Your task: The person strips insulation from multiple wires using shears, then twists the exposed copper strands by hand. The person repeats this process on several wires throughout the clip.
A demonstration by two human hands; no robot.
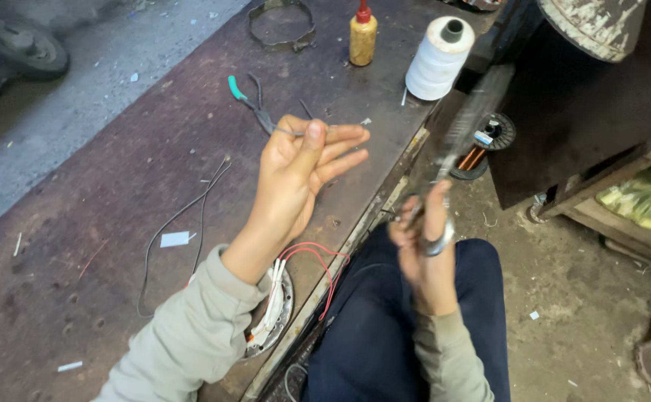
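Observation:
My left hand [303, 167] is raised palm up over the dark workbench [117, 186], thumb pinching a thin grey wire [295, 132] against the fingers. My right hand [426, 246] is over my lap, closed on the handles of scissors [452, 160]; their blades point up and right and are blurred by motion. Under my left forearm lies a round metal part [277, 316] with white and red wires [318, 257] coming off it.
Green-handled pliers [251, 104] lie on the bench beyond my left hand. Further back stand a yellow bottle with a red cap [362, 33], a white thread spool [438, 58] and a metal ring [281, 26]. A copper wire reel [482, 149] sits on the floor. Black wires [180, 219] trail across the bench.

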